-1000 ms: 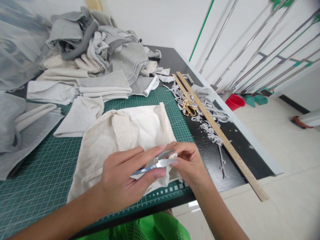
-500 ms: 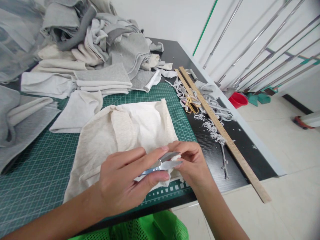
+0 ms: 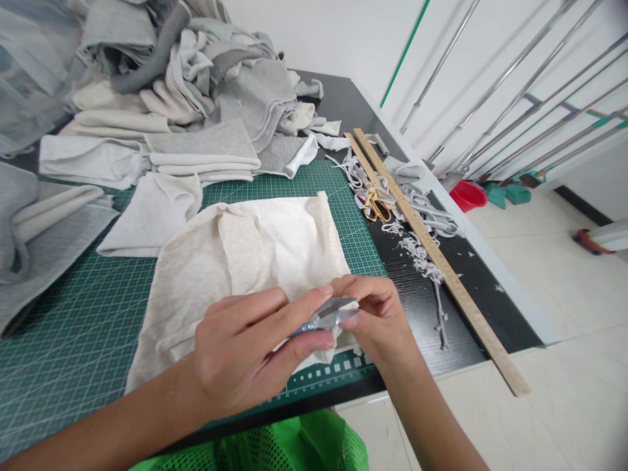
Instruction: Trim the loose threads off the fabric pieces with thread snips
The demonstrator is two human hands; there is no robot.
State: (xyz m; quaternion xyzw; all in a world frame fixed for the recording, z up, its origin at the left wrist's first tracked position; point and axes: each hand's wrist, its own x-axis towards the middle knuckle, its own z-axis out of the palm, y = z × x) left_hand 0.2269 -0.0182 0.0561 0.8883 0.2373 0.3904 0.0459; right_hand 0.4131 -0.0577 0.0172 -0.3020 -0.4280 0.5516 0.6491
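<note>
My left hand (image 3: 250, 350) is closed around a pair of thread snips (image 3: 330, 314) with a bluish handle and short metal blades. The blades point right, at my right hand, and lie close together. Between the fingertips of my right hand (image 3: 375, 314) is a pinched edge of a cream-coloured cloth piece (image 3: 196, 255). The snip tips touch or nearly touch the cloth at those fingertips; exactly where they meet is hidden. Most of the cloth lies spread and partly folded on a green cutting mat (image 3: 63, 327).
Piled grey, white and cream cloth (image 3: 255, 91) fills the back left. On the right are two wooden rulers (image 3: 441, 268), gold-handled scissors (image 3: 377, 208) and grey fabric scraps (image 3: 419, 255). Green mesh fabric (image 3: 294, 445) hangs below the table's front edge. Metal poles (image 3: 444, 62) lean against the wall.
The snip blades have come closer together and moved slightly right at the cloth edge. Both hands have otherwise hardly moved; my right hand keeps its pinch.
</note>
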